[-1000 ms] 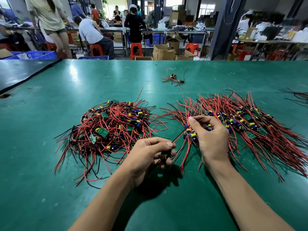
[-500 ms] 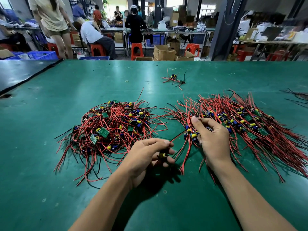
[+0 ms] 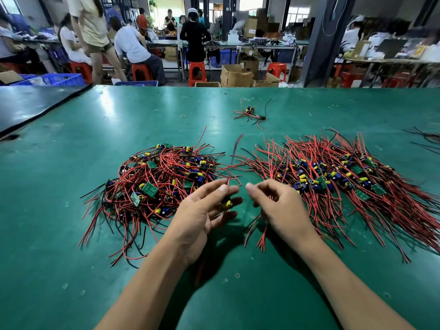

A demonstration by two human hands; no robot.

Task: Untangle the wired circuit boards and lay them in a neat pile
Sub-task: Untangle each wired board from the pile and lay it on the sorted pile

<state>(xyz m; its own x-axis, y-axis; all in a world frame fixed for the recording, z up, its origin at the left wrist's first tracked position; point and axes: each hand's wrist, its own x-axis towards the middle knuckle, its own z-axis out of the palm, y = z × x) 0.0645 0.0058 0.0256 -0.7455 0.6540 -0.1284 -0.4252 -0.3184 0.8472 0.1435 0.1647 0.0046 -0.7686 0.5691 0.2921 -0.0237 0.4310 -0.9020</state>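
Now in left hand [image 3: 202, 211]: wired board [image 3: 226, 203], wire [image 3: 234, 150] pointing away.

black wires [image 3: 426, 137] cut off at right; raised wire [image 3: 234, 150] blurred (right hand [image 3: 283, 210] grip hidden)

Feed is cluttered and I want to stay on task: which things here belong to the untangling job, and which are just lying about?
Job: tangled heap; neat pile; board pinched in left hand; right hand.
Lying about: rubber band; black wires at right edge; small far clump; cardboard boxes; red stools.
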